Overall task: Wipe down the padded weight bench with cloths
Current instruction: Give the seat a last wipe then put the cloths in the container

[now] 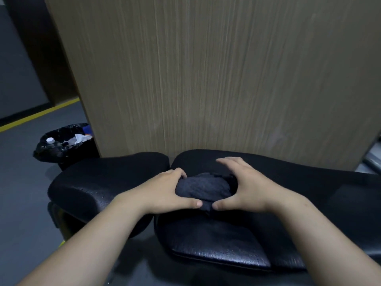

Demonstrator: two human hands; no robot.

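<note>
Head view looks down past a tall wooden panel (216, 75) that stands upright at the far side, filling most of the scene. Just in front of it lies the padded bench (237, 240), black and glossy, in two cushions set side by side with a narrow gap between them; the left cushion (86, 182) is the smaller. On the floor at the far left, beside the panel, stands a bin (66, 145) lined with a black bag and holding scraps.

A dark cloth (204, 187) sits bunched on the right cushion, near the gap. The left hand (165, 191) cups its left edge, thumb and fingers curled round the fabric. The right hand (245, 188) cups the right edge, thumb tucked at the near side, fingers spread flat over the far side. Both hands grip the cloth between them.

Judging by this, the step is gathering the cloth before a stroke. To do it well, flatten the wad for broad contact, press evenly, and sweep in overlapping passes, including the gap and edges.
</note>
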